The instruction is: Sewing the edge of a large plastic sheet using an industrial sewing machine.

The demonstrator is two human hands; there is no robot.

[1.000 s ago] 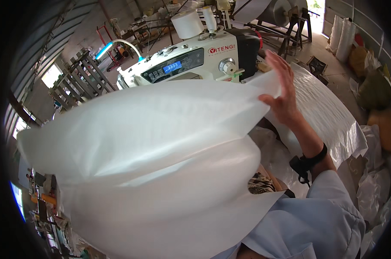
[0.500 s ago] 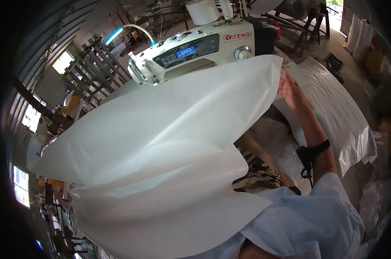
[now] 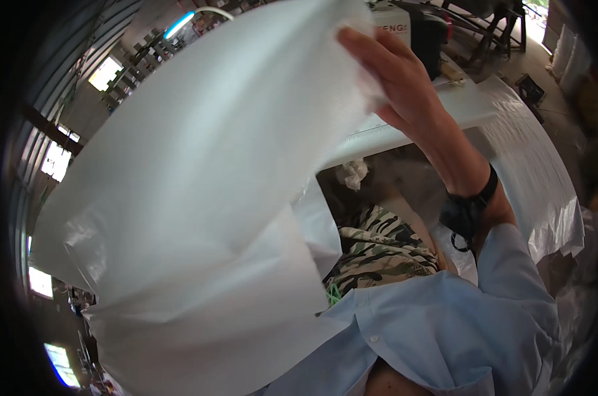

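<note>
Nearest, a light blue shirt (image 3: 437,330) and camouflage trousers (image 3: 384,254) show beside a large white sheet (image 3: 200,165), which fills the left and middle of the view, raised, bowed and creased. The right hand (image 3: 408,82) is at its upper right edge, fingers partly bent and apart; motion blur leaves me unable to tell whether they pinch it. The left hand is out of sight, so its fingers cannot be judged.

Beyond lie a white tabletop (image 3: 454,105) and, draped to the right, another shiny sheet (image 3: 539,171). The sewing machine (image 3: 427,43) behind is mostly hidden.

As far as can be judged, the handling is midway: the sheet is up off the tabletop near the hand, but not laid flat. Any finished stitching cannot be made out.

Farther off, a lamp (image 3: 180,25) glows.
</note>
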